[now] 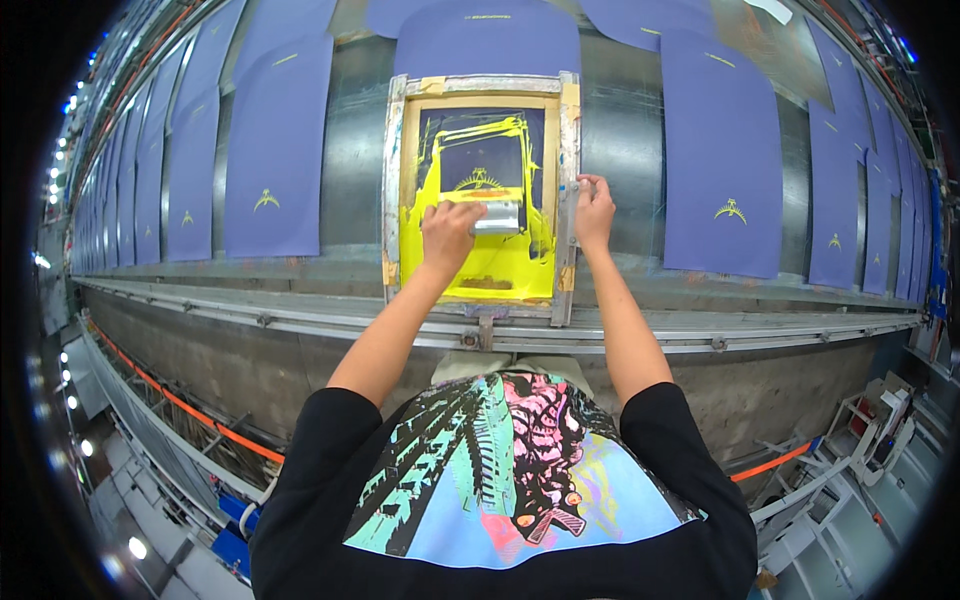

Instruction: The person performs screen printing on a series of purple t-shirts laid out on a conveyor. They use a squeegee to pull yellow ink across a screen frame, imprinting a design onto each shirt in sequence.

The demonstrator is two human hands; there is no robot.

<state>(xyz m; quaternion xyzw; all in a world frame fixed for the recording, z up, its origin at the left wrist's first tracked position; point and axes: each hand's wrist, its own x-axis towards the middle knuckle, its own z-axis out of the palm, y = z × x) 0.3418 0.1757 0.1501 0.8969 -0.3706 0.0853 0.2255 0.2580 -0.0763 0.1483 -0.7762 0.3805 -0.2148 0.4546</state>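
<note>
My left hand (449,228) is closed on a silver squeegee (500,217), which lies level across a screen smeared with bright yellow ink (430,280). An arched design shows just above the squeegee, inside the dark upper part of the screen. The screen's metal frame (569,130) has tan tape on it and sits at the middle of a long metal table (620,120). My right hand (595,210) grips the frame's right side with bent fingers.
Purple fabric pieces (275,140) with small yellow prints lie in rows to left, right (720,150) and behind the screen. A metal rail (650,337) runs along the near edge. Orange bars (215,425) and white metal stands (870,440) are below, at the sides.
</note>
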